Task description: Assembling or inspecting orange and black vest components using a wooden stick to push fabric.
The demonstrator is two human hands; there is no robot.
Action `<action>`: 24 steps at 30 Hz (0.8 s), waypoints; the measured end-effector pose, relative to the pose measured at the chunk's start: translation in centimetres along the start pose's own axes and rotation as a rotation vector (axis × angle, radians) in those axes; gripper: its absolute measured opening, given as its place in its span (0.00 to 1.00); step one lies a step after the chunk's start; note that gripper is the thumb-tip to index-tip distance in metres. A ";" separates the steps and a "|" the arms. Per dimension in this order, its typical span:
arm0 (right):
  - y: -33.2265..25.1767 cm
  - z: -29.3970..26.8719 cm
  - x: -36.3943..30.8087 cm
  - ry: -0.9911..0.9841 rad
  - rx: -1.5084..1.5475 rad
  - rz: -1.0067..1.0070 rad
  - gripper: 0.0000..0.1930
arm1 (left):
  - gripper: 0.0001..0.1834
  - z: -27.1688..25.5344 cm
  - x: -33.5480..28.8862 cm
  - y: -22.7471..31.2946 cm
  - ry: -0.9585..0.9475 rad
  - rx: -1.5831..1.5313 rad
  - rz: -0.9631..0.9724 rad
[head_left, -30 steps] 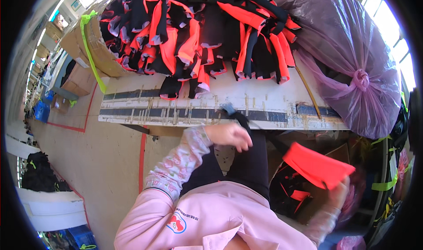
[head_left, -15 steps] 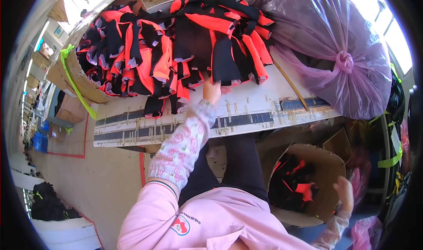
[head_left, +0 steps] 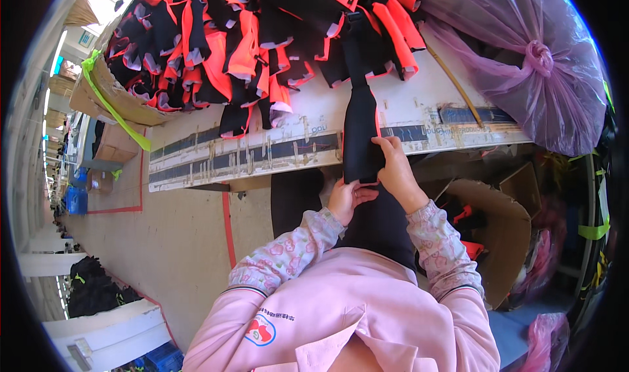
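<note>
A black fabric strap piece (head_left: 360, 133) with an orange edge stretches from the pile over the table's front edge toward me. My left hand (head_left: 344, 200) pinches its near lower corner, thumb and fingers closed on the hem. On the right edge, a little higher, my right hand (head_left: 398, 175) grips the same piece between thumb and fingers. The far end narrows to a band and runs up into the heap of black and orange fabric pieces (head_left: 246, 44), where a small buckle shows.
The heap lies on a worn white table (head_left: 295, 126) beside a long thin stick (head_left: 452, 77). A knotted purple plastic bag (head_left: 540, 57) rests at the right. Below the table's right side stands an open cardboard box (head_left: 504, 234) with similar pieces inside.
My left hand has drawn back from the heap toward me with the strap piece. My right hand has come up from beside the cardboard box and now grips that piece too.
</note>
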State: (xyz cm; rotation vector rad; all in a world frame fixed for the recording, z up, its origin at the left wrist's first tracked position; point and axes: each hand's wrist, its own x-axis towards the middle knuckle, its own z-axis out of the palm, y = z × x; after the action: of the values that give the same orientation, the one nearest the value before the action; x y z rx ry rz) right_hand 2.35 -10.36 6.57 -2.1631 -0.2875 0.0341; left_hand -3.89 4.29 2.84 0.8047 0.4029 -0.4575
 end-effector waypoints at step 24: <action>-2.3 0.5 -0.4 -0.089 -0.248 -0.178 0.30 | 0.21 -1.8 1.6 0.4 -0.058 0.009 -0.010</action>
State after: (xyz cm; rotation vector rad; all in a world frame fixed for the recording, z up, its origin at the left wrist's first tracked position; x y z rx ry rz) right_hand 1.49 -8.80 8.08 -2.3764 -0.5597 -0.0068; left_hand -2.63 5.54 1.11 0.7966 0.3517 -0.4908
